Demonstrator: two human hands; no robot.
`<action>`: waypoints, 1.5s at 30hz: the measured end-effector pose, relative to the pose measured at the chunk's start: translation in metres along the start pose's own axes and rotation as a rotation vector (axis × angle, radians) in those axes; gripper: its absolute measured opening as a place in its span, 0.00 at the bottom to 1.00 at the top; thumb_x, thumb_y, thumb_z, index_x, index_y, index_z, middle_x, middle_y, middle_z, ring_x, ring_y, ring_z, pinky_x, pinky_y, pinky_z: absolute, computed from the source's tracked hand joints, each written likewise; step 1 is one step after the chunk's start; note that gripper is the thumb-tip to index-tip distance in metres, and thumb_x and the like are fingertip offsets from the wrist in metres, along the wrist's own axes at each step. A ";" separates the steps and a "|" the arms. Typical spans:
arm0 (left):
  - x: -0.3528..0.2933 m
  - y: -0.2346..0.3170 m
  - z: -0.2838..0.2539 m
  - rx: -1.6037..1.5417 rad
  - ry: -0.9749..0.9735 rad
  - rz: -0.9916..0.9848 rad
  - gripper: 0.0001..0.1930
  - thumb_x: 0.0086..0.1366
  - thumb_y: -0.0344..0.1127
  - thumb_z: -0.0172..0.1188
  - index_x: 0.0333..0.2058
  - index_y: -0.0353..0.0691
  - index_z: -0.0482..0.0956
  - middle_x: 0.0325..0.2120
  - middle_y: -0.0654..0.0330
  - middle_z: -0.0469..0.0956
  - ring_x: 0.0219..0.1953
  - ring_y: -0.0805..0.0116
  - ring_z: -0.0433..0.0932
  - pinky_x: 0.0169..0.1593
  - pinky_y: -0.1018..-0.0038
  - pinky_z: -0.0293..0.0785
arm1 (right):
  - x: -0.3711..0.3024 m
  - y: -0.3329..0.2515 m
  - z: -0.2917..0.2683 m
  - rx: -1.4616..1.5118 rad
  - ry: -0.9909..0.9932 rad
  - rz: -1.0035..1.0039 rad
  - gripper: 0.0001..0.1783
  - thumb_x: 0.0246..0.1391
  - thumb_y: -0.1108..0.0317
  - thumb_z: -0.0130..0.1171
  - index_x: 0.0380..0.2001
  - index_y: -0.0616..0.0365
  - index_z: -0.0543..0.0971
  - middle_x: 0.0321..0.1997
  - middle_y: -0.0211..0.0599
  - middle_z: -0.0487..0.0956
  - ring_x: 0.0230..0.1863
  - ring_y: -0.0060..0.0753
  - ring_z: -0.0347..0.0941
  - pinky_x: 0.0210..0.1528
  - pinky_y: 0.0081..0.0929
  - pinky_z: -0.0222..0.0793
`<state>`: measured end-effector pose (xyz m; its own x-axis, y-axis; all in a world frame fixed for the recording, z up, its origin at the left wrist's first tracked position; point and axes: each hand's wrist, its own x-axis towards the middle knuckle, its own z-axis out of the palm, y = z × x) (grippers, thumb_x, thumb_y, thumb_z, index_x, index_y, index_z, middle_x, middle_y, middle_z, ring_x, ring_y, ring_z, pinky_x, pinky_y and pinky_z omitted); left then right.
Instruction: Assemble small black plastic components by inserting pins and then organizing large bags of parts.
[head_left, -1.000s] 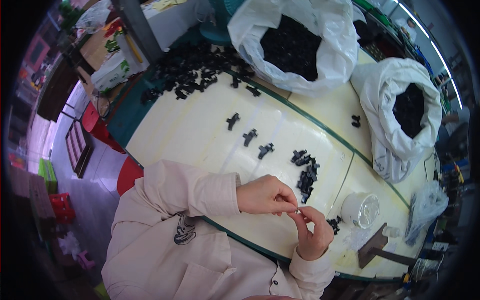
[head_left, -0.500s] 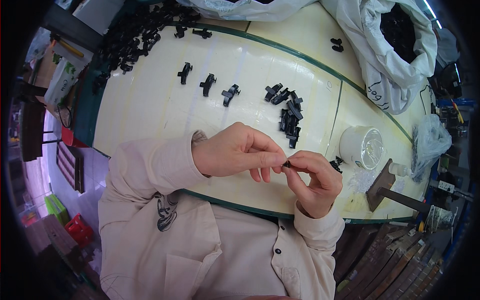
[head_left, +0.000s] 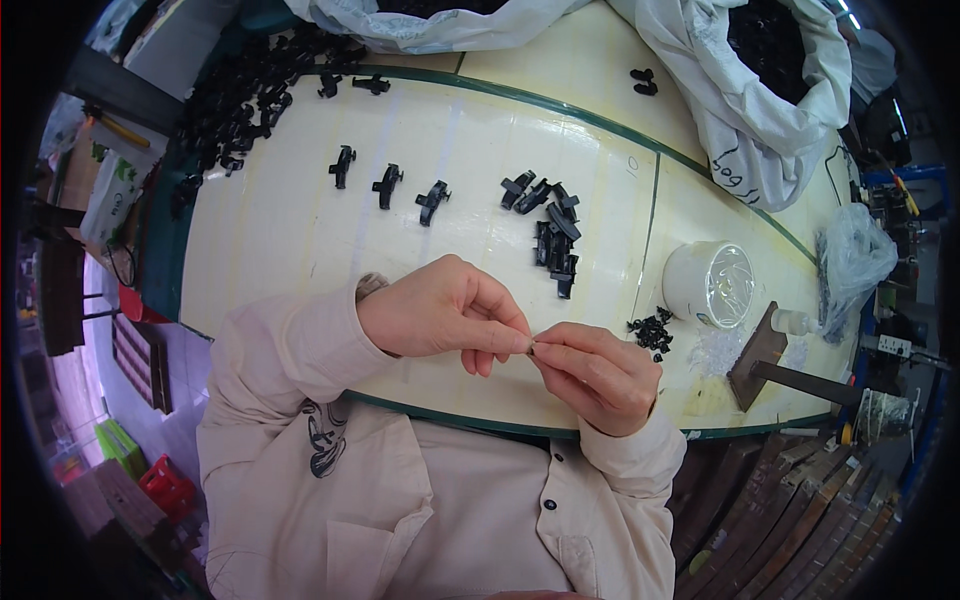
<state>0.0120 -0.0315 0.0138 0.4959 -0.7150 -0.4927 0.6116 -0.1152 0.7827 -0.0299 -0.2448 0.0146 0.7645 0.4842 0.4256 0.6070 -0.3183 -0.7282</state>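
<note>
Facing glossy, cross-shaped black parts [head_left: 388, 187], and pinching a tiny, half-hidden piece [head_left: 531, 347] right between left hand [head_left: 438, 310] and right hand [head_left: 603, 378]!

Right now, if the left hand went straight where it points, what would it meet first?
The right hand: its fingers lie directly ahead, almost tip to tip, though any gap is too small to judge.

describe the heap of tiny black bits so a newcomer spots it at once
On the cream table, find the white tub on the right side. The heap of tiny black bits lies just to its near left, beside the person's right hand. Its pieces are much smaller than those in the black cluster farther left.
</note>
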 end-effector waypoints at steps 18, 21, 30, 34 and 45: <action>0.041 0.001 -0.005 1.240 0.928 0.744 0.15 0.47 0.25 0.65 0.36 0.33 0.75 0.33 0.56 0.70 0.33 0.63 0.71 0.33 0.74 0.70 | -0.043 0.009 -0.087 -0.596 0.708 0.354 0.10 0.36 0.86 0.61 0.26 0.66 0.78 0.30 0.39 0.79 0.22 0.22 0.73 0.22 0.15 0.69; 0.050 -0.001 -0.007 1.316 0.961 0.750 0.14 0.47 0.24 0.64 0.35 0.33 0.75 0.33 0.56 0.69 0.36 0.59 0.70 0.35 0.70 0.68 | -0.044 0.016 -0.095 -0.687 0.586 0.424 0.08 0.38 0.84 0.61 0.25 0.65 0.77 0.29 0.38 0.79 0.21 0.23 0.73 0.21 0.15 0.68; 0.053 -0.005 -0.018 1.309 1.011 0.780 0.08 0.47 0.22 0.63 0.28 0.34 0.75 0.29 0.57 0.71 0.32 0.61 0.71 0.33 0.70 0.69 | -0.038 0.027 -0.094 -0.800 0.408 0.390 0.07 0.39 0.82 0.60 0.26 0.62 0.77 0.30 0.39 0.79 0.22 0.33 0.75 0.22 0.22 0.70; 0.042 0.003 -0.012 1.332 1.089 0.815 0.08 0.45 0.21 0.63 0.26 0.35 0.75 0.28 0.57 0.72 0.31 0.60 0.72 0.33 0.69 0.69 | -0.038 0.020 -0.096 -0.771 0.439 0.420 0.06 0.40 0.82 0.61 0.25 0.62 0.77 0.30 0.37 0.79 0.20 0.24 0.72 0.21 0.16 0.66; -0.003 0.005 0.012 -0.152 0.288 0.312 0.03 0.55 0.20 0.58 0.30 0.26 0.75 0.35 0.52 0.75 0.35 0.67 0.80 0.42 0.78 0.76 | -0.009 -0.021 -0.017 0.476 0.397 0.342 0.11 0.43 0.88 0.52 0.30 0.66 0.76 0.32 0.50 0.75 0.18 0.26 0.72 0.27 0.22 0.75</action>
<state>0.0063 -0.0383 0.0243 0.8093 -0.4761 -0.3441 0.4781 0.1934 0.8568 -0.0454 -0.2566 0.0353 0.9718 0.0574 0.2286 0.2269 0.0350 -0.9733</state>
